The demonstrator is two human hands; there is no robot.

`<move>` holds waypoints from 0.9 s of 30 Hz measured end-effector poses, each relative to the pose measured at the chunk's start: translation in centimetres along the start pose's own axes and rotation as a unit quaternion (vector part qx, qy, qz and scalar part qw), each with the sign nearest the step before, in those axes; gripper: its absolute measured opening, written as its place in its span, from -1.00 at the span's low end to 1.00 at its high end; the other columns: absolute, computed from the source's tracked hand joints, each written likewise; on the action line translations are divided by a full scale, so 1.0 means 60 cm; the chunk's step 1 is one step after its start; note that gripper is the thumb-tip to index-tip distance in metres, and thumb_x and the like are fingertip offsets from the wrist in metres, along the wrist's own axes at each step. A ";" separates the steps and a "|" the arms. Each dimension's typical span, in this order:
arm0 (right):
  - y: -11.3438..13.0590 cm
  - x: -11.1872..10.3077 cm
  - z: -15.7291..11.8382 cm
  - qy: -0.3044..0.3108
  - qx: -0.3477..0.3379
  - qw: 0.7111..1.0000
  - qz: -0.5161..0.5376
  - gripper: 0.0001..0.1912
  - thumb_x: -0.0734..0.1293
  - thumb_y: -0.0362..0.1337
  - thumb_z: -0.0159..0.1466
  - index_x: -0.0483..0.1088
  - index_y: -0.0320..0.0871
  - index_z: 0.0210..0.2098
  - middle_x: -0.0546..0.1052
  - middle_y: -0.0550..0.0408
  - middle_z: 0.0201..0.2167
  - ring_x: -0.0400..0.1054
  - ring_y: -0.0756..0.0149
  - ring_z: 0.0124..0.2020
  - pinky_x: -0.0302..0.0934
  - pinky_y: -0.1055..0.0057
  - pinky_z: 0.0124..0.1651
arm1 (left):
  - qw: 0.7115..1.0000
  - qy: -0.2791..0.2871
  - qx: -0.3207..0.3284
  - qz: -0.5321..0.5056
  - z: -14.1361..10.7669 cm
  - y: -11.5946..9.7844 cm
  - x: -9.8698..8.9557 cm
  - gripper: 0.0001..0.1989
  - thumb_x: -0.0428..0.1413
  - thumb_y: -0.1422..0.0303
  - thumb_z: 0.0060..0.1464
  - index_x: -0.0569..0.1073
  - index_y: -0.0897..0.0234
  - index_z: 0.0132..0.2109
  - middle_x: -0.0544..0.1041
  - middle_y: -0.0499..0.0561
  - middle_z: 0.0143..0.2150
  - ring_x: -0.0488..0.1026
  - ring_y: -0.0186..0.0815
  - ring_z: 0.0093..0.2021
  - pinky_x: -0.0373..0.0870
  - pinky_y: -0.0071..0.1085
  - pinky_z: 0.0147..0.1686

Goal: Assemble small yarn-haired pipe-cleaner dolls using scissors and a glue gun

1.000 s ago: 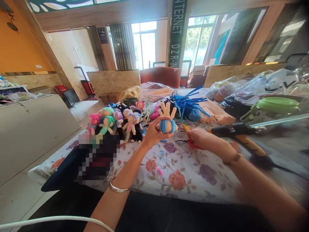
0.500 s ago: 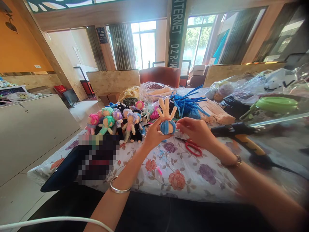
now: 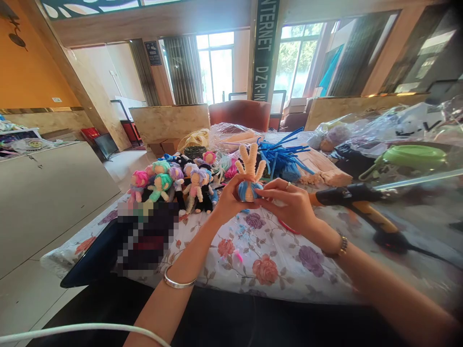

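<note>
My left hand (image 3: 231,198) is closed round a small doll (image 3: 248,192) of fuzzy chenille stems, held upside down above the table. Its cream limbs point up, and its round head with blue strands of hair hangs at the bottom. From the other side, the fingers of my right hand (image 3: 289,200) press together against the head's blue hair. Below the right hand shows only part of a red handle of the scissors (image 3: 289,228); the hand covers the rest.
A black and orange glue gun (image 3: 372,212) lies to the right. Several finished dolls (image 3: 162,183) stand at the left, behind a dark tray (image 3: 90,255). Blue chenille stems (image 3: 285,156) and a green plastic container (image 3: 414,158) are farther back. The flowered tablecloth (image 3: 265,268) carries blue scraps.
My right hand has moved left onto the doll's head and now hides most of the scissors. The doll has turned a little, showing more cream between its blue strands.
</note>
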State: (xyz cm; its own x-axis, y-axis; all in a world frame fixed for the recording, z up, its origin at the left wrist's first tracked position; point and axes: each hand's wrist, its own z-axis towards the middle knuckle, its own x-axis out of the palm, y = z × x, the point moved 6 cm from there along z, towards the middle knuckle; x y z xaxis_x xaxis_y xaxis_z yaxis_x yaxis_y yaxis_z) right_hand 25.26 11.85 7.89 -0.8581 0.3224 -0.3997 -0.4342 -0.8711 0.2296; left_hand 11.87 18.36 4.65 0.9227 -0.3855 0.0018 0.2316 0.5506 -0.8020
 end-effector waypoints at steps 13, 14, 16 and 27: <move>0.008 0.013 -0.007 0.005 0.051 0.999 0.012 -0.86 0.33 -0.24 0.21 0.45 -0.09 -0.47 0.45 0.08 -0.46 0.36 0.38 -0.43 0.29 0.42 -0.38 | 0.999 -0.018 -0.013 -0.024 -0.002 -0.001 -0.005 -0.45 0.41 0.44 -0.55 0.42 0.22 -0.27 0.46 -0.12 -0.26 0.39 -0.38 -0.26 0.36 -0.43 -0.24; 0.007 0.014 -0.007 0.005 0.049 0.999 0.014 -0.85 0.33 -0.25 0.21 0.44 -0.10 -0.48 0.45 0.09 -0.46 0.36 0.38 -0.43 0.27 0.42 -0.39 | 0.999 -0.019 -0.015 -0.022 -0.002 0.001 -0.005 -0.44 0.41 0.43 -0.56 0.42 0.23 -0.27 0.46 -0.11 -0.26 0.39 -0.37 -0.27 0.37 -0.42 -0.25; 0.008 0.014 -0.008 0.005 0.042 0.999 0.018 -0.86 0.32 -0.27 0.21 0.43 -0.09 -0.48 0.45 0.09 -0.46 0.35 0.38 -0.43 0.26 0.43 -0.40 | 0.999 -0.023 -0.017 -0.020 -0.002 0.002 -0.007 -0.43 0.42 0.43 -0.58 0.43 0.24 -0.28 0.47 -0.09 -0.26 0.40 -0.35 -0.27 0.38 -0.41 -0.26; -0.001 0.007 -0.003 -0.012 0.095 0.994 0.060 -0.83 0.40 -0.25 0.14 0.39 -0.11 -0.54 0.44 0.13 -0.46 0.32 0.41 -0.45 0.26 0.45 -0.41 | 0.999 -0.024 -0.029 -0.038 -0.001 0.000 -0.006 -0.39 0.43 0.45 -0.62 0.44 0.25 -0.25 0.50 -0.07 -0.27 0.45 -0.34 -0.26 0.42 -0.41 -0.25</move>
State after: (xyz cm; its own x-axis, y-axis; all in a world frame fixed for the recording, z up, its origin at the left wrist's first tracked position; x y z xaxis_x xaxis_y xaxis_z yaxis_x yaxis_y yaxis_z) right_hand 24.95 11.96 7.55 -0.9119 0.2312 -0.3390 -0.3705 -0.8190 0.4381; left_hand 11.50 18.45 4.58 0.9173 -0.3876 0.0906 0.2839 0.4777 -0.8314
